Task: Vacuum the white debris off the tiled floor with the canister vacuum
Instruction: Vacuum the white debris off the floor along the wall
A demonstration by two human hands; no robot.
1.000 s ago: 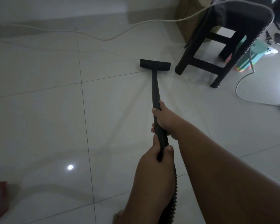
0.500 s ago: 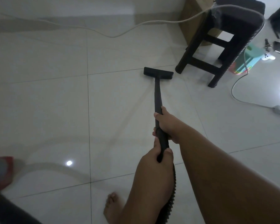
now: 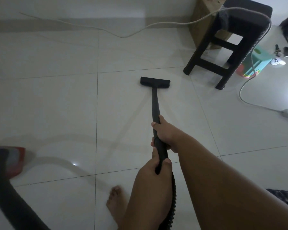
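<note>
Both hands wrapped tight on wand (image 3: 155, 103): right hand (image 3: 166, 133) ahead, left hand (image 3: 154, 170) behind. Nozzle (image 3: 155, 82) flat on floor (image 3: 56, 105) at 12 o'clock. Risk: pushing toward 1 o'clock clips stool (image 3: 229, 44) or snags cord (image 3: 246, 97). No debris visible.

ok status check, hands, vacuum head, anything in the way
Both hands shut on the wand: right hand forward, left hand behind. Floor head flat on tile. Dark stool and white cord ahead right.
</note>
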